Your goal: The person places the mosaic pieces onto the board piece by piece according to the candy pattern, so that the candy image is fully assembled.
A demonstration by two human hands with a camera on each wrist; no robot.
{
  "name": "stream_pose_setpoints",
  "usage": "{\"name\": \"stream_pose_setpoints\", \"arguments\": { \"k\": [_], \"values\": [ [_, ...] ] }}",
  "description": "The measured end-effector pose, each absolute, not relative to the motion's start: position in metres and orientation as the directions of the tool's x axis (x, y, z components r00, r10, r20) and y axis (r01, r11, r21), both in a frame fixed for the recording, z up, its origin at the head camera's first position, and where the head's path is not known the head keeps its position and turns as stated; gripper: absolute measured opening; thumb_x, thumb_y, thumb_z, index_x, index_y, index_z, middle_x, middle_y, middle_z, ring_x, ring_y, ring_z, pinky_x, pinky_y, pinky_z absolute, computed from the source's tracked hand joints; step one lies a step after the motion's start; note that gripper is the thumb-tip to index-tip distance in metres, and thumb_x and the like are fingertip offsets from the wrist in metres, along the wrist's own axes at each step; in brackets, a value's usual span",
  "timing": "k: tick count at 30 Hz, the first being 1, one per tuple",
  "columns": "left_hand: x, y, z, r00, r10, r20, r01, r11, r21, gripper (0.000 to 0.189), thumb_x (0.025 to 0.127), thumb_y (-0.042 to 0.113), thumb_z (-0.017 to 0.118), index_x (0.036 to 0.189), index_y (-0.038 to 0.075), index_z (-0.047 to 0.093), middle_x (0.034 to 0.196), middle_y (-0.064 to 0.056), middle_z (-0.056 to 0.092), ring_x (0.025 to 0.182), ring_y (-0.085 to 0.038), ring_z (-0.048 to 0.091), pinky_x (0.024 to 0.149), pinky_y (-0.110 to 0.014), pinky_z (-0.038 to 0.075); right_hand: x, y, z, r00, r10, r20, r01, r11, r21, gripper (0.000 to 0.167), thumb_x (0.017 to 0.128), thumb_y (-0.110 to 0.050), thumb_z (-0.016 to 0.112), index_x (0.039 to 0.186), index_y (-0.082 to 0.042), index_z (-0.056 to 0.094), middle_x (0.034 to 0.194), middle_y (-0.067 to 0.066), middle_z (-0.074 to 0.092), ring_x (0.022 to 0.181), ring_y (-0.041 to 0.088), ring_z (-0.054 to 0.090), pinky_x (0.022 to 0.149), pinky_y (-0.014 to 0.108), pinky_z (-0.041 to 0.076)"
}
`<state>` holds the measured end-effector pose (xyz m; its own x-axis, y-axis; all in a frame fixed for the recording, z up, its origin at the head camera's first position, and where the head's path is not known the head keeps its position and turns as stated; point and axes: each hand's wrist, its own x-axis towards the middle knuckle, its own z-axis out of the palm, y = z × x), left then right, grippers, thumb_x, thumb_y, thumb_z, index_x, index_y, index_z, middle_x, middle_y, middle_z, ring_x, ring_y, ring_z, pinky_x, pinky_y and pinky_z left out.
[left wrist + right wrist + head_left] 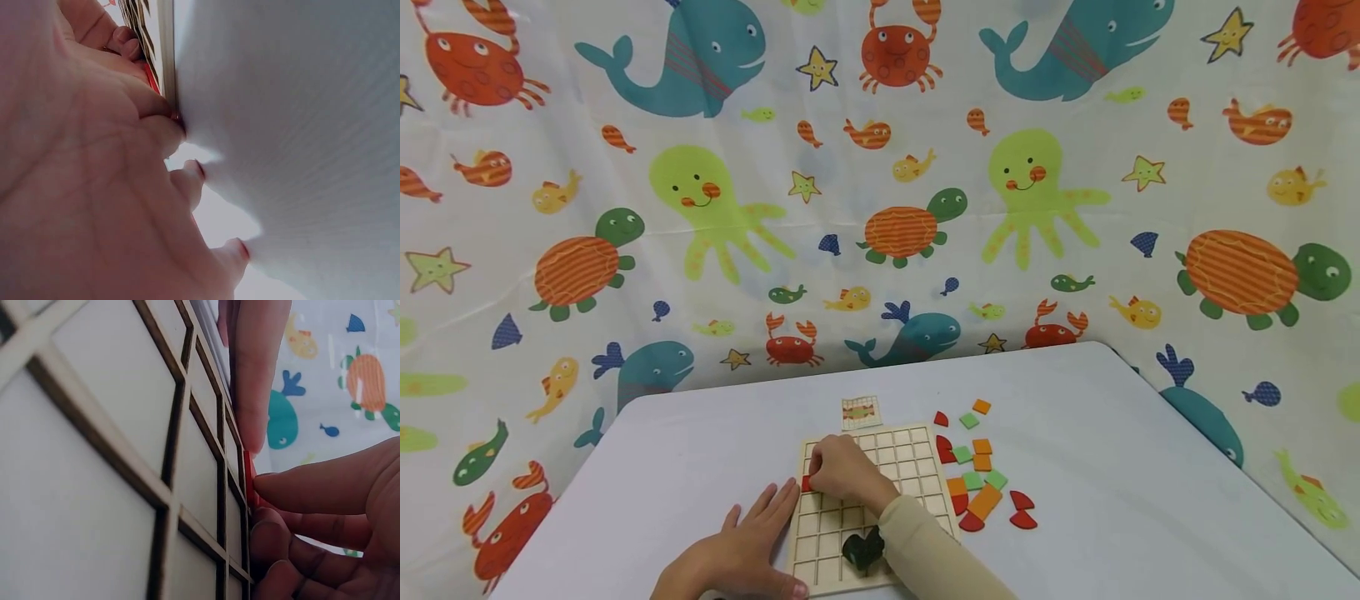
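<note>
A wooden grid board (820,546) lies on the white table. My right hand (850,473) reaches over its left part, thumb and fingertips at a small red piece (807,483) in the leftmost column. In the right wrist view, a fingertip rests against the edge of that red piece (250,478), and the other fingers curl behind it. My left hand (741,546) lies beside the board's left edge, fingers extended. In the left wrist view, fingertips of the left hand (106,181) touch the table along the board's side (167,56).
Right of the board lie loose red quarter-round pieces (1022,500), orange pieces (985,502) and green squares (972,481). A small pattern card (860,402) sits behind the board. A dark green object (862,550) is at the right wrist. A sea-animal curtain (820,275) hangs behind the table.
</note>
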<state>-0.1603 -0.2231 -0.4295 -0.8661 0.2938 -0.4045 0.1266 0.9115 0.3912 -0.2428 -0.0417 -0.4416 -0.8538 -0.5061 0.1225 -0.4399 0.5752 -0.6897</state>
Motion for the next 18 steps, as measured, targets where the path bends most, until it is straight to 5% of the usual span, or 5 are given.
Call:
{"name": "stream_pose_setpoints", "arguments": {
  "k": [13, 18],
  "values": [
    [-0.159, -0.225, -0.433, -0.874, 0.304, -0.379, 0.141, 0.905, 0.401, 0.132, 0.072, 0.058, 0.094, 0.17, 0.004, 0.024, 0.176, -0.016, 0.019, 0.161, -0.046, 0.01, 0.117, -0.081, 0.0, -0.253, -0.01, -0.422, -0.833, -0.545, 0.094, -0.394, 0.467, -0.792, 0.004, 0.096, -0.011, 0.078, 0.092, -0.01, 0.076, 0.078, -0.007, 0.066, 0.068, 0.01, 0.062, 0.065, 0.026, 0.051],
    [-0.161, -0.225, -0.436, -0.878, 0.286, -0.384, 0.118, 0.906, 0.406, 0.134, 0.07, 0.06, 0.094, 0.17, 0.006, 0.023, 0.177, -0.015, 0.019, 0.161, -0.045, 0.01, 0.118, -0.08, -0.001, -0.263, 0.02, -0.405, -0.836, -0.534, 0.126, -0.38, 0.398, -0.835, 0.009, 0.101, -0.015, 0.074, 0.103, -0.006, 0.077, 0.087, -0.003, 0.069, 0.082, 0.026, 0.071, 0.071, 0.028, 0.055]
  ]
}}
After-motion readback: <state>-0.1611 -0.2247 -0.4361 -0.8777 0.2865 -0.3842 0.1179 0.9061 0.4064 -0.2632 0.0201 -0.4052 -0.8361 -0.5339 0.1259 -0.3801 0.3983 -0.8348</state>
